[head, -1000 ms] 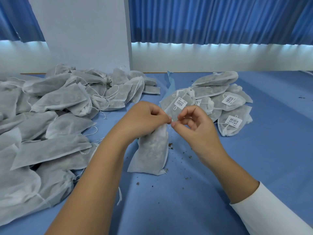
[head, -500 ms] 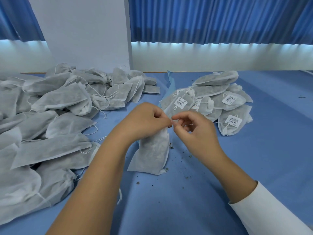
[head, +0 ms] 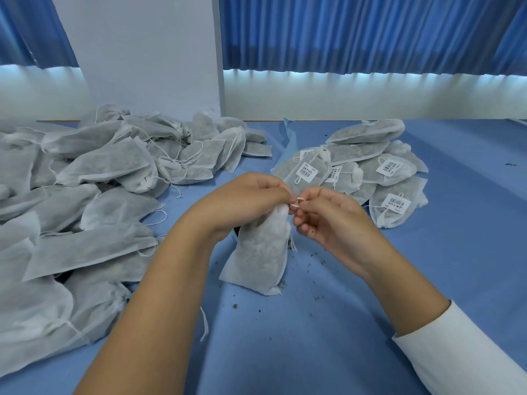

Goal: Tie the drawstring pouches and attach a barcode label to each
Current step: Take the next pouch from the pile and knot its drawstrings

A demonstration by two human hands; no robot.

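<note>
We see the left hand (head: pixel 245 201) gripping the neck of the pouch (head: pixel 259 252), which stands below both hands on the table (head: pixel 356 337), so that the right hand (head: pixel 328 220), just beside it, can pinch the string (head: pixel 296 202) and, we think, make the knot.

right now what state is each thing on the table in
held pouch: filled, neck gathered, no label visible
drawstring: small loop between the hands
left hand: grips the pouch neck
right hand: pinches the drawstring
left pile: no labels, strings loose
right pile: barcode labels on
table: dotted with dark crumbs
</note>
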